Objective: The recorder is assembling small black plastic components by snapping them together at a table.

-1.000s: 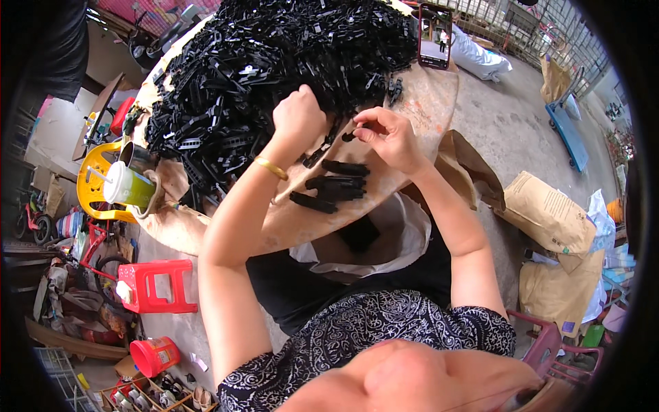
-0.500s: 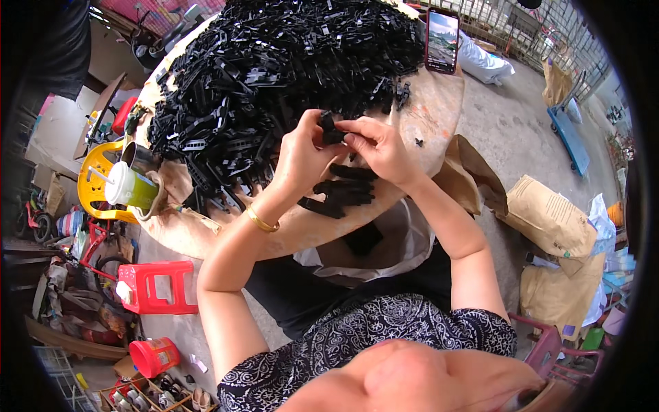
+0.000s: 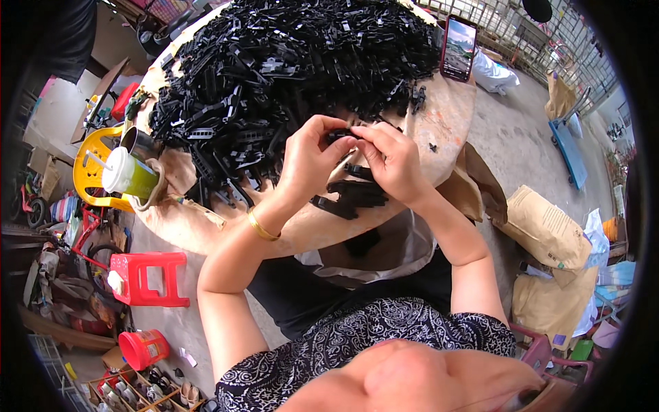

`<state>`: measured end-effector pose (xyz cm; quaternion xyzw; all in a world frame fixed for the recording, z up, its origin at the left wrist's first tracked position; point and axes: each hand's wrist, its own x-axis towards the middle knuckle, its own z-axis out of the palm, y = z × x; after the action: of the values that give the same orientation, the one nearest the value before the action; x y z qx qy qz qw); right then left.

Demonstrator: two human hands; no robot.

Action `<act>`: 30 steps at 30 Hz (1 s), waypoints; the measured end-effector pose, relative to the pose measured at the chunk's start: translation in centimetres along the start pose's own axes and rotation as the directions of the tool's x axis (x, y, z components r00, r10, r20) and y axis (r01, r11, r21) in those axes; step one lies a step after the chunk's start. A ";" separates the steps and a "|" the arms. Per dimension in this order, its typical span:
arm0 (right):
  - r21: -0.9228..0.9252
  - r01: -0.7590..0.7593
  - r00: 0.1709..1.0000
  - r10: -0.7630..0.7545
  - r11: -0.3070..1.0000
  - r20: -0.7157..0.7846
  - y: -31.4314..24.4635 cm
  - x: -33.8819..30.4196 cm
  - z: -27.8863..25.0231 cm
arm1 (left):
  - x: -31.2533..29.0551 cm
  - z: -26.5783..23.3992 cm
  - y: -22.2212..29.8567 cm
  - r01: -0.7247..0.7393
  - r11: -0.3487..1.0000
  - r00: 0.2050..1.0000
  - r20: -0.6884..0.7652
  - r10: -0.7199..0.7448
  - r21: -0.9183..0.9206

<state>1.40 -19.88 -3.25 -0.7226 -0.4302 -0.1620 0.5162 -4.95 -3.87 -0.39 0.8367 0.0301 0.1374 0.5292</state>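
Note:
Both of my hands meet over the near part of a round covered table [image 3: 302, 233]. Between the fingertips of my left hand [image 3: 312, 154] and my right hand [image 3: 391, 158] is a small black plastic part [image 3: 338, 135], mostly hidden by the fingers. Both hands are closed on it, thumbs facing each other. Just below my hands, several black plastic pieces [image 3: 353, 196] lie together near the table edge. Beyond them rises a large heap of black plastic parts [image 3: 274, 69]. A gold bangle [image 3: 261, 225] is on my left wrist.
A phone [image 3: 458, 48] stands at the table's right. On the left, a lidded cup [image 3: 130, 175] sits by a yellow chair [image 3: 93, 165]. A red stool [image 3: 149, 278] and red bucket [image 3: 144, 348] are lower left. Below the table edge is a white-lined container [image 3: 412, 240]; paper sacks [image 3: 546, 226] lie right.
My fingertips have drawn closer together around the black part, covering more of it. The whole view has shifted slightly, and the loose pieces below my hands appear a little farther right.

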 end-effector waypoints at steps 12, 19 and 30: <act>0.118 -0.103 0.965 0.070 0.988 0.253 0.3 1.0 -2.8 | -0.4 -0.3 0.6 -0.162 0.982 0.985 0.078 0.155 0.097; 0.061 0.065 0.990 -0.072 0.996 0.119 0.2 0.3 -2.9 | -0.7 0.2 0.4 -0.285 0.948 0.958 0.036 0.283 0.138; 0.083 0.043 0.974 -0.060 0.996 0.217 1.0 -0.4 -3.4 | 1.0 -0.6 -1.0 0.058 0.995 0.941 0.338 -0.028 -0.077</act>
<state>2.61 -23.13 -2.72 -0.7038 -0.5092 -0.0780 0.4891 -4.09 -2.78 -0.85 0.8236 -0.0483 -0.0177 0.5649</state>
